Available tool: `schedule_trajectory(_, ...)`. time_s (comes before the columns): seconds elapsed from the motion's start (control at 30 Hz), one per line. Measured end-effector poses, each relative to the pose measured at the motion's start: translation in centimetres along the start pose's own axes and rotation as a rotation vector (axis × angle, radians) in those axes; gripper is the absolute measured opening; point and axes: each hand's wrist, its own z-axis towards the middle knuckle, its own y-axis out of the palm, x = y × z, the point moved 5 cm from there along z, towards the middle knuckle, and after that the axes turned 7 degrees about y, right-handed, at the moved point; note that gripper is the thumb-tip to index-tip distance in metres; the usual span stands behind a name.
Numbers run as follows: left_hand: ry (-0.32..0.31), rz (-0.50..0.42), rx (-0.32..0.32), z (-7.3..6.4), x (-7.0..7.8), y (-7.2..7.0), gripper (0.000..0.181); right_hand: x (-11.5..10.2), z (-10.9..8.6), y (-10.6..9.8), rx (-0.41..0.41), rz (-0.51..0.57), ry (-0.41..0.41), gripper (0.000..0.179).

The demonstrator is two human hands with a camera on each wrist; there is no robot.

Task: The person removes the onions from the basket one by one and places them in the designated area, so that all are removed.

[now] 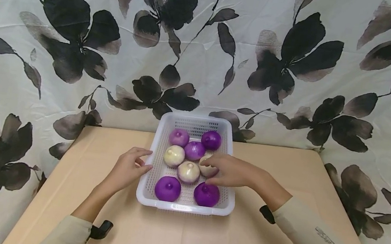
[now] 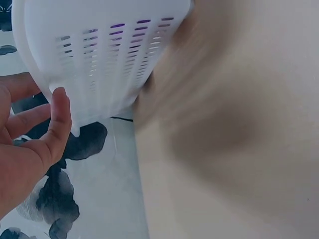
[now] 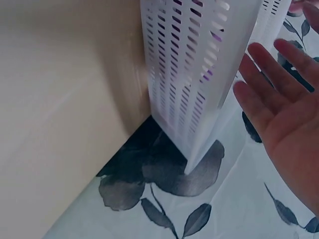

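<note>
A white plastic basket [image 1: 156, 133] holds peeled onions. My left hand [image 1: 129, 167] is at its left rim; in the left wrist view the thumb [image 2: 61, 109] lies against the rim while other fingers pass behind it. My right hand [image 1: 235, 171] reaches over the right rim, with a white onion [image 1: 208, 169] between its fingers and thumb, partly covered by them. Two more white onions, one at the left [image 1: 174, 155] and one in the middle [image 1: 188, 172], sit beside it. In the right wrist view several fingers [image 3: 279, 74] stretch out straight near the basket wall.
Purple onions fill the back of the basket, such as one at the back right [image 1: 211, 140]. Two larger purple onions, left [image 1: 167, 188] and right [image 1: 206, 194], lie at the front. The basket stands on a tan table [image 1: 179, 240]; a floral cloth [image 1: 222, 92] hangs behind.
</note>
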Motion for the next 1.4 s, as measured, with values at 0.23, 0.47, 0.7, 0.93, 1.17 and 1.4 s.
schedule_trajectory(0.23, -0.078, -0.050, -0.025, 0.0, -0.4, 0.0, 0.052, -0.2, 1.2, 1.5, -0.130, 0.007, 0.013, 0.051)
schedule_trajectory(0.47, -0.087, -0.072, -0.037, -0.1, -0.4, 0.0, 0.054, 0.0, 1.7, 3.1, -0.223, -0.061, 0.064, 0.054)
schedule_trajectory(0.7, -0.088, -0.116, -0.039, 0.0, -0.2, 0.0, 0.054, 0.0, 2.1, 4.2, -0.293, -0.087, 0.127, 0.061)
schedule_trajectory(0.93, -0.102, -0.123, -0.035, -0.1, -0.4, 0.1, 0.054, -0.4, 2.3, 5.1, -0.315, -0.147, 0.148, 0.063)
schedule_trajectory(1.17, -0.097, -0.107, -0.039, -0.1, -0.5, 0.1, 0.054, -0.4, 2.3, 5.8, -0.355, -0.163, 0.204, 0.067)
schedule_trajectory(1.4, -0.106, -0.130, -0.047, -0.2, -0.4, 0.1, 0.054, -0.5, 2.6, 6.1, -0.376, -0.185, 0.197, 0.065)
